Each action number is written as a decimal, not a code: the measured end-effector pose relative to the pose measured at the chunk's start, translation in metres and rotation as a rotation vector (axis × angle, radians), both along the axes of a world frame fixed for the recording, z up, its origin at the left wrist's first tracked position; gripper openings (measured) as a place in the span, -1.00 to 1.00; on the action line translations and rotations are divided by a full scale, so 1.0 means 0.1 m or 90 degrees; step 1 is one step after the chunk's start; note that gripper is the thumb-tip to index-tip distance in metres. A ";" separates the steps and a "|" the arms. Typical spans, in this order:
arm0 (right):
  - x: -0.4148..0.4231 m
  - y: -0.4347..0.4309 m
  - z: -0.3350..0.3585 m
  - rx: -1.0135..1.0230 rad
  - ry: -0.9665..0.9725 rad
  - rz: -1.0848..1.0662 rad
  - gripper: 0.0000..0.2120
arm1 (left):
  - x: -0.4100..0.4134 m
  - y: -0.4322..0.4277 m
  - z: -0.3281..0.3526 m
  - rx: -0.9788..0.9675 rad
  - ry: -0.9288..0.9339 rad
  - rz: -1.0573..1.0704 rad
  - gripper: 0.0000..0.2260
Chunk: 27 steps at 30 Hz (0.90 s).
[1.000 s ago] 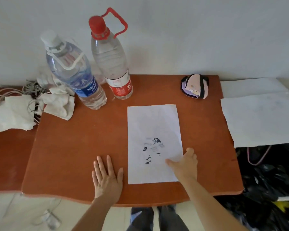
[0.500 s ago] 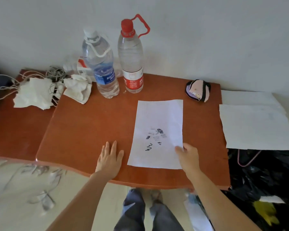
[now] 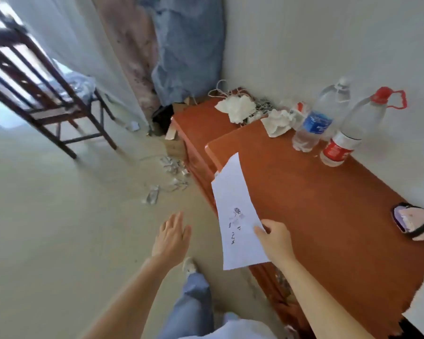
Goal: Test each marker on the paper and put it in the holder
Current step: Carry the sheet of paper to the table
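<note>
A white sheet of paper (image 3: 235,211) with dark marker scribbles is lifted off the orange-brown table (image 3: 328,204) and hangs over the table's left edge. My right hand (image 3: 275,237) pinches the sheet at its right edge. My left hand (image 3: 172,234) is off the table, over the floor, fingers spread and holding nothing. No marker and no holder are in view.
Two plastic water bottles (image 3: 313,123) (image 3: 348,135) stand by the wall. Crumpled white cloths and cords (image 3: 240,108) lie on a lower cabinet. A pink pouch (image 3: 413,223) sits at the table's right. A dark wooden chair (image 3: 42,94) stands on the floor at left, with scattered litter (image 3: 169,174).
The view has swung left toward the floor and chair. My right hand has picked the paper up off the table. My left hand has left the tabletop and moved out over the floor.
</note>
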State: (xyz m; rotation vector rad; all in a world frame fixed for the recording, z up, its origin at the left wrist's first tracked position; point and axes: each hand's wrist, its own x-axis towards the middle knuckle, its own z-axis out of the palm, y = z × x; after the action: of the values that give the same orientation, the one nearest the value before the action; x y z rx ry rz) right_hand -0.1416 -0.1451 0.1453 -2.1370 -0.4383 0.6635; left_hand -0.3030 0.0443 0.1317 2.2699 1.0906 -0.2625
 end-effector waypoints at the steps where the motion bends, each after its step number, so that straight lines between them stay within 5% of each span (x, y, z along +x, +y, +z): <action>1: -0.12 0.15 0.00 -0.011 -0.002 0.058 -0.67 | -0.26 0.03 0.04 0.007 0.005 0.041 -0.52; 15: -3.40 2.77 0.34 -0.068 -0.291 0.757 -0.59 | -4.08 0.70 0.39 0.120 0.063 0.520 -0.56; 18: -4.45 3.26 0.42 -0.060 -0.325 0.851 -0.73 | -5.05 0.87 0.50 0.148 0.095 0.572 -0.55; 27: -7.27 4.51 0.80 0.023 -0.313 0.942 -0.70 | -7.64 1.44 0.88 0.174 0.184 0.702 -0.56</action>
State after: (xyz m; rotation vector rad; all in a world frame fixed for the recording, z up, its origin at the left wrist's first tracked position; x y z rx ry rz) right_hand -0.8688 0.3064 0.2254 -1.6022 -2.3392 0.8146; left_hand -1.0669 0.1882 0.2194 1.5170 2.4373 0.0298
